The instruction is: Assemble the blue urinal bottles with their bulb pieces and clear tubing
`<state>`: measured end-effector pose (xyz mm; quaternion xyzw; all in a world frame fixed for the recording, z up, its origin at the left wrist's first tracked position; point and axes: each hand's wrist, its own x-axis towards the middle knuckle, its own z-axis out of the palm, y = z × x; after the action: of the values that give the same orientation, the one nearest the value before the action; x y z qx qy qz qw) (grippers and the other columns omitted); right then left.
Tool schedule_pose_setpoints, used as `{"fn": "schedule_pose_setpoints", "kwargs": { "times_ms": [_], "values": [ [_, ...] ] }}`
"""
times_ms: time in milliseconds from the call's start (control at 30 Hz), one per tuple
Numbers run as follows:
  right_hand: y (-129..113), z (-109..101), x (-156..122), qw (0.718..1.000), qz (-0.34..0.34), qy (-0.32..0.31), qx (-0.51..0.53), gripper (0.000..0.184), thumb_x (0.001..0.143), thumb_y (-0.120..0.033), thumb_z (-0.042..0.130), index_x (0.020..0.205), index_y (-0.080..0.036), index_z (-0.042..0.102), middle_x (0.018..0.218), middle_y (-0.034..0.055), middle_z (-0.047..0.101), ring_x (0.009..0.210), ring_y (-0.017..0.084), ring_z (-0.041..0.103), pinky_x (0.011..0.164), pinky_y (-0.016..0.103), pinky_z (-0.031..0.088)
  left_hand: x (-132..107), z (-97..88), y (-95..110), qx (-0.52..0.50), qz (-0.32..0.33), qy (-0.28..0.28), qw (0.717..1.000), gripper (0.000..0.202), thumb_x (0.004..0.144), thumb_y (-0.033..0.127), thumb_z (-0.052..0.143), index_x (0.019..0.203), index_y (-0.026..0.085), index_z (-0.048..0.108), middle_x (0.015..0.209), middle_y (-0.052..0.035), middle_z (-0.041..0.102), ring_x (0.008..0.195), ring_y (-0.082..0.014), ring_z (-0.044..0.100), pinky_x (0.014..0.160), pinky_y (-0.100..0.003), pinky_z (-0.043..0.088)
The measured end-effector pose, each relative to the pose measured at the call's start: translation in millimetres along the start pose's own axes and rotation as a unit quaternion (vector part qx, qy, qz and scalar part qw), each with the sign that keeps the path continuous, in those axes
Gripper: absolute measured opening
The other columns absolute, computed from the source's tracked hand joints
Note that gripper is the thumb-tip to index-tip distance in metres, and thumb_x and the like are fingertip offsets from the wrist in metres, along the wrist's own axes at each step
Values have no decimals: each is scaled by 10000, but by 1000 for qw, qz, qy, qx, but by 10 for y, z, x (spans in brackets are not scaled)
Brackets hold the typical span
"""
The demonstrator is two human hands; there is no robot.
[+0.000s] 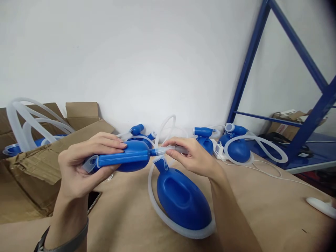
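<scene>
My left hand [86, 162] is closed around a blue plastic urinal head [123, 159] with a straight raised side and a narrow nozzle. A clear flap shows by its left end. My right hand [189, 154] pinches the end of a translucent hose [160, 150], which meets the nozzle. How far the nozzle sits inside the hose I cannot tell. Below my right hand, a blue urinal bottle [181, 199] lies on the table, its neck pointing up and left. A ribbed translucent hose [168, 222] curves around the bottle's left and lower sides.
An open cardboard box [28, 189] with hoses and blue parts stands left. Blue bottles with hoses [238, 150] sit along the wall. A phone [93, 201] lies beside my left wrist. At right are a blue metal rack [249, 66], a cable and a white object [321, 207].
</scene>
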<state>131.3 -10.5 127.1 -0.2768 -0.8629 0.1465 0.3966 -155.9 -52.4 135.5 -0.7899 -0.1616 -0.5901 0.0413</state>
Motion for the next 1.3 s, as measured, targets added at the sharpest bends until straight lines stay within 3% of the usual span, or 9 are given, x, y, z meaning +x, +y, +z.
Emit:
{"fn": "schedule_pose_setpoints", "kwargs": {
  "times_ms": [367,467,533,600,833,967,1100,1233,1300],
  "values": [
    [47,-15,8,981,107,28,162,261,987,-437,597,1007,-193,684,630,-39,564,518,124,560,533,255,464,21,209,117,17,6,33,999,369,683,36,781,987,242,819,929,-36,808,860,-274,720,816,-466,558],
    [47,-32,8,974,126,42,183,302,979,-468,610,975,-178,695,577,-66,467,467,89,432,488,239,383,-9,234,45,-48,14,50,997,177,823,268,737,955,193,828,926,-67,805,869,-286,720,821,-453,566],
    [23,-40,8,973,128,38,191,311,978,-467,615,963,-169,704,562,-77,421,466,76,368,483,235,342,-23,245,0,-104,-13,90,990,278,904,355,617,893,181,833,885,-76,797,855,-283,723,802,-440,578],
    [-7,-42,7,971,130,21,202,312,973,-466,624,970,-166,710,559,-81,405,469,72,347,480,234,324,-22,269,-8,-112,-60,151,980,266,904,289,603,797,190,826,790,-57,776,788,-260,729,747,-407,587],
    [24,23,21,956,158,-13,245,346,965,-493,635,1058,-166,699,602,-59,526,456,78,461,469,224,396,42,473,204,-27,-138,341,929,438,853,183,682,449,193,513,466,33,578,554,-234,724,525,-335,575],
    [91,68,50,953,121,-9,279,372,951,-517,651,1030,-156,695,741,-2,658,474,75,542,497,230,460,55,524,261,-22,-138,356,924,441,844,183,688,453,185,483,470,42,564,560,-227,732,589,-355,612],
    [39,62,38,947,127,-3,297,409,952,-530,641,1092,-148,686,905,63,748,419,46,478,431,226,418,61,483,215,-75,-149,364,916,487,847,218,691,434,180,435,435,48,525,525,-202,715,575,-321,594],
    [-35,45,11,948,130,-7,289,382,964,-507,631,1104,-159,706,922,60,767,406,48,468,406,226,402,57,457,216,-91,-145,349,921,471,843,194,678,433,174,447,444,47,516,527,-186,703,617,-335,603],
    [-48,42,8,955,115,3,273,339,979,-472,624,1095,-170,728,919,52,775,479,80,560,472,237,471,50,461,247,-88,-137,345,924,455,844,167,650,436,178,449,456,45,511,538,-192,697,653,-377,615]
  ]
}}
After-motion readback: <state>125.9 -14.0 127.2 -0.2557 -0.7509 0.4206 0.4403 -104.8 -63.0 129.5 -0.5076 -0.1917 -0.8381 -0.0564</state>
